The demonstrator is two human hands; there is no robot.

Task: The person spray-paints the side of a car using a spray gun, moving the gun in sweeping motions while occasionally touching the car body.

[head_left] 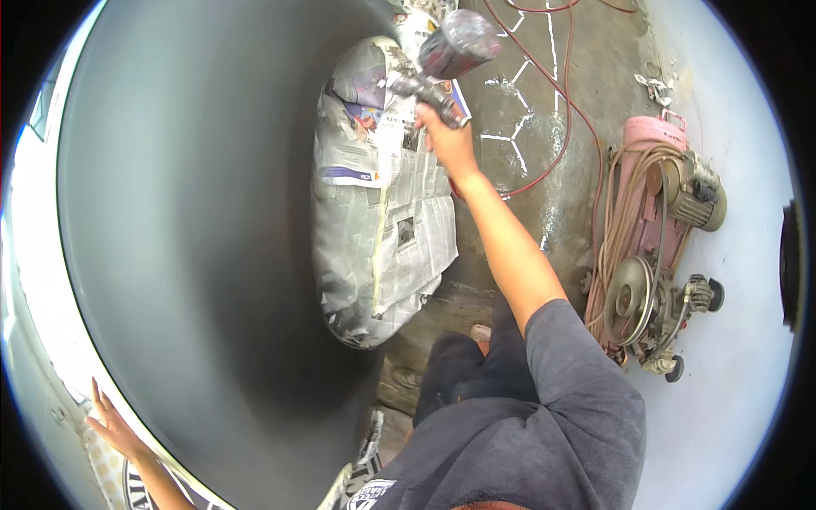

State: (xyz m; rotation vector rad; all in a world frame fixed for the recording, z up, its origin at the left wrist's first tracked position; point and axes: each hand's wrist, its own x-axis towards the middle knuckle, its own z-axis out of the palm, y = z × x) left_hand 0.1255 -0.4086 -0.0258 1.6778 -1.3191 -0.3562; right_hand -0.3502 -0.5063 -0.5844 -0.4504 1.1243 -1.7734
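Note:
In my right hand (448, 143) is a paint spray gun (432, 95), its fingers wrapped around the handle. The gun's paint-smeared cup (459, 44) sits at the top, and its nozzle end points left. Beside it is a large, curved, dark grey panel (195, 212), with uneven darker and lighter shading. A rounded form wrapped in newspaper (382, 204) and tape stands against the panel's right side, just below the gun. At the lower left, my left hand (112, 425) has its fingers spread near the panel's pale edge; whether it touches cannot be seen. It holds nothing.
A red hose (568, 127) loops across the stained concrete floor (518, 221), which has white line marks. Along the pale wall (748, 136) at right stands a pink air compressor (654, 132) with a motor, belt wheel and coiled tan hose (614, 212).

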